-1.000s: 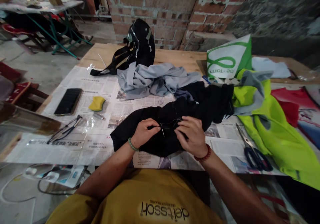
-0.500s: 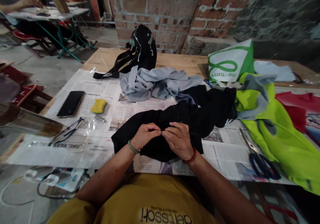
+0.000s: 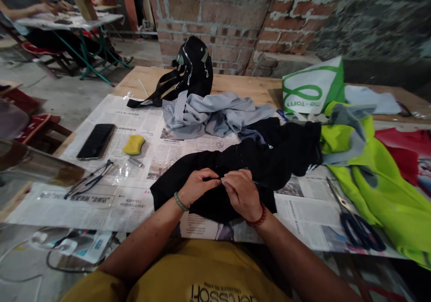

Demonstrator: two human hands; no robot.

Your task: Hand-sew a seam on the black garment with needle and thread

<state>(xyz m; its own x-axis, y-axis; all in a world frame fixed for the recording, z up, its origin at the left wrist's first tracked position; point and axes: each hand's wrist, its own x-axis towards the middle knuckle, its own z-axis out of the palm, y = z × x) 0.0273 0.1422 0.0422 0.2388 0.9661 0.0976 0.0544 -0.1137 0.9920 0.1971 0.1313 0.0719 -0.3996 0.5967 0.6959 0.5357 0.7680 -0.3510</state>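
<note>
The single head-worn camera faces forward and down past the wearer's shirt (image 3: 188, 266) to the table (image 3: 242, 84). Left hand (image 3: 198, 188) and right hand (image 3: 243, 195) lie near, below frame centre; the brick wall (image 3: 215, 24) stands farther off, its depth hard to judge.

White-and-green bag (image 3: 313, 84), far right: inverted letters "me" and "Tom" beneath a looped ribbon emblem. Newspaper (image 3: 128, 127): inverted Chinese headlines, too blurred to read; a circled mark (image 3: 220, 144), apparently numeral 2. Mustard shirt (image 3: 202, 266), near edge: inverted lettering, partly cut off; small line ending "ISLAND".
</note>
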